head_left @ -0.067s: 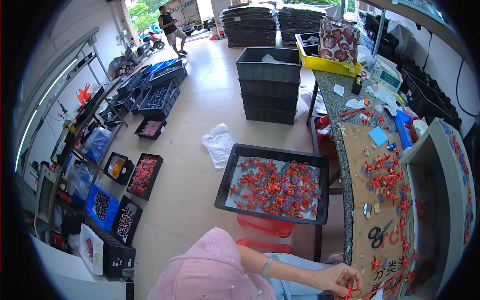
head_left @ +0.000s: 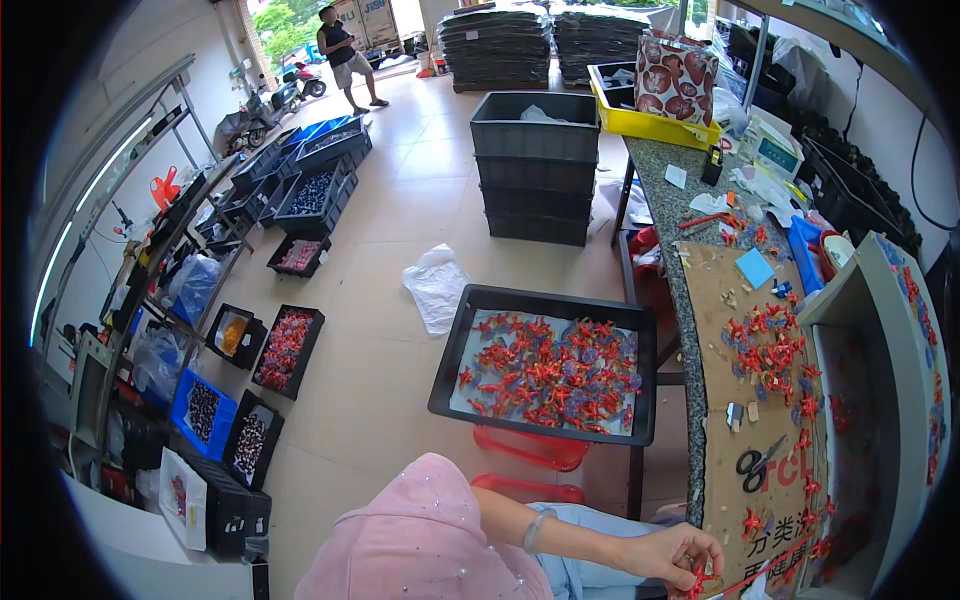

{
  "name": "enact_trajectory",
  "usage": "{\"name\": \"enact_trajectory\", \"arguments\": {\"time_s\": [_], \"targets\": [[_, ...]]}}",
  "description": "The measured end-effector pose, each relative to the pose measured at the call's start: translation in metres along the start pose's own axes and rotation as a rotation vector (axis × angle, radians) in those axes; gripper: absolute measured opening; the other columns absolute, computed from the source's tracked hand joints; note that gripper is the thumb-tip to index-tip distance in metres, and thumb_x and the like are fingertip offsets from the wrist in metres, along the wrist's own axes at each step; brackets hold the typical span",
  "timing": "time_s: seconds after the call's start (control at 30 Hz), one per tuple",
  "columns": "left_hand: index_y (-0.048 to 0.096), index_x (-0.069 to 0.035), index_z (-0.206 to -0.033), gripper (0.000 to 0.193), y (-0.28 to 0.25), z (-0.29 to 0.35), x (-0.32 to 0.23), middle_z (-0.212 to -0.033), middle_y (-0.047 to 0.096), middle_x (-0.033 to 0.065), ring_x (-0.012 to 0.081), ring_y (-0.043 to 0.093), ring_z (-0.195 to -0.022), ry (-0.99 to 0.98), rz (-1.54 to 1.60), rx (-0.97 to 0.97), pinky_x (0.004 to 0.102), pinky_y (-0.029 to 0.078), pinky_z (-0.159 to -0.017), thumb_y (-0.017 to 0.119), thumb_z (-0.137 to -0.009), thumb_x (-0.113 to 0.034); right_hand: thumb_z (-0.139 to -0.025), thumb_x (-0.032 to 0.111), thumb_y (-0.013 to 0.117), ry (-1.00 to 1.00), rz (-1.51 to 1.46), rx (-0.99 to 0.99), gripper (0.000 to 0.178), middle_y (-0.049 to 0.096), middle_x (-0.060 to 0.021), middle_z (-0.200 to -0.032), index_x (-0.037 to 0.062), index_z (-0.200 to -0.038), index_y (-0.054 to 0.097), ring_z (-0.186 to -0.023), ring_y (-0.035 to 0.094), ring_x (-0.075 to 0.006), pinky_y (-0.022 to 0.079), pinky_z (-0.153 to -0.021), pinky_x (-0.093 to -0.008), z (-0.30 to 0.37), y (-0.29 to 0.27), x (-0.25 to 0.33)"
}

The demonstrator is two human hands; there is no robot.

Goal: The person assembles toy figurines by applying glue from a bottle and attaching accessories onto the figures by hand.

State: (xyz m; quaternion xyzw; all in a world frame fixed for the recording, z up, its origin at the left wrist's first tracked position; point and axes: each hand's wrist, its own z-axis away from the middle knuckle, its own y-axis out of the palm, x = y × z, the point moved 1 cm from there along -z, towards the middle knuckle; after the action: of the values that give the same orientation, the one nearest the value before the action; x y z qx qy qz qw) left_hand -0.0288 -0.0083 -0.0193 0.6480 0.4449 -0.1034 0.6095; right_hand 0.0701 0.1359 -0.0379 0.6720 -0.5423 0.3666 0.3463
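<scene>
My left hand (head_left: 672, 553), with a pale bracelet on its wrist, reaches over the near edge of the workbench at the lower right. Its thumb and fingers are pinched on a small red plastic figure (head_left: 698, 586), partly hidden by the fingertips. Beside it, a thin red strip (head_left: 770, 572) slants across the cardboard sheet (head_left: 725, 480); I cannot tell what it is fixed to. Several similar red figures with bluish parts (head_left: 770, 350) lie farther along the cardboard. Black-handled scissors (head_left: 755, 468) rest there too. My right hand does not show.
A black tray (head_left: 440, 400) of red and blue figures stands left of the bench, above red stools (head_left: 530, 448). Stacked dark crates (head_left: 533, 170) stand beyond. Bins (head_left: 290, 350) line the left shelving. A grey open-fronted box (head_left: 900, 300) borders the bench. A person (head_left: 345, 60) stands far back.
The whole view has shifted very slightly. My left hand keeps its pinch on the red figure.
</scene>
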Motion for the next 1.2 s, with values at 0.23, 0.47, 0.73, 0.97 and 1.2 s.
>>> {"name": "enact_trajectory", "arguments": {"time_s": [0.23, 0.47, 0.73, 0.97, 1.2], "targets": [[0.050, 0.001, -0.110, 0.032, 0.005, 0.001, -0.001, -0.081, 0.051, 0.0024, 0.0079, 0.061, -0.061, -0.141, 0.052, -0.013, 0.0210, 0.056, -0.056, 0.061, -0.080, 0.003, -0.092, 0.013, 0.055, 0.018, 0.022, -0.037, 0.030, 0.057, -0.0133, -0.107, -0.0044, -0.116, 0.052, -0.095, 0.055, -0.0209, 0.045, -0.086, -0.0344, -0.005, -0.028, 0.022], [0.051, 0.000, -0.110, 0.031, 0.007, -0.004, -0.003, -0.081, 0.051, 0.0019, 0.0065, 0.061, -0.062, -0.148, 0.075, 0.010, 0.0203, 0.056, -0.056, 0.064, -0.082, 0.000, -0.091, 0.014, 0.055, 0.047, 0.050, -0.059, 0.029, 0.057, -0.0135, -0.105, -0.0049, -0.114, 0.053, -0.093, 0.055, -0.0211, 0.045, -0.084, -0.0350, -0.005, -0.054, 0.044], [0.052, 0.001, -0.109, 0.030, 0.015, -0.006, 0.001, -0.078, 0.051, 0.0012, 0.0060, 0.060, -0.061, -0.189, 0.070, 0.009, 0.0202, 0.056, -0.055, 0.063, -0.081, 0.003, -0.091, 0.014, 0.054, 0.098, 0.090, -0.090, 0.029, 0.058, -0.0137, -0.102, -0.0055, -0.112, 0.054, -0.091, 0.055, -0.0213, 0.046, -0.082, -0.0356, 0.004, -0.097, 0.056], [0.053, 0.001, -0.108, 0.030, 0.014, -0.008, 0.003, -0.078, 0.051, 0.0011, 0.0055, 0.060, -0.060, -0.187, 0.047, 0.018, 0.0195, 0.056, -0.054, 0.063, -0.080, 0.002, -0.090, 0.015, 0.053, 0.131, 0.116, -0.106, 0.028, 0.058, -0.0139, -0.099, -0.0060, -0.110, 0.055, -0.090, 0.055, -0.0215, 0.046, -0.081, -0.0361, 0.022, -0.133, 0.052], [0.052, 0.001, -0.109, 0.031, 0.017, -0.003, -0.006, -0.078, 0.050, 0.0015, 0.0051, 0.059, -0.061, -0.201, 0.032, 0.000, 0.0196, 0.056, -0.054, 0.064, -0.080, 0.001, -0.090, 0.014, 0.052, 0.153, 0.123, -0.079, 0.030, 0.059, -0.0147, -0.099, -0.0071, -0.111, 0.055, -0.089, 0.055, -0.0223, 0.047, -0.080, -0.0367, 0.034, -0.107, 0.068]]}}
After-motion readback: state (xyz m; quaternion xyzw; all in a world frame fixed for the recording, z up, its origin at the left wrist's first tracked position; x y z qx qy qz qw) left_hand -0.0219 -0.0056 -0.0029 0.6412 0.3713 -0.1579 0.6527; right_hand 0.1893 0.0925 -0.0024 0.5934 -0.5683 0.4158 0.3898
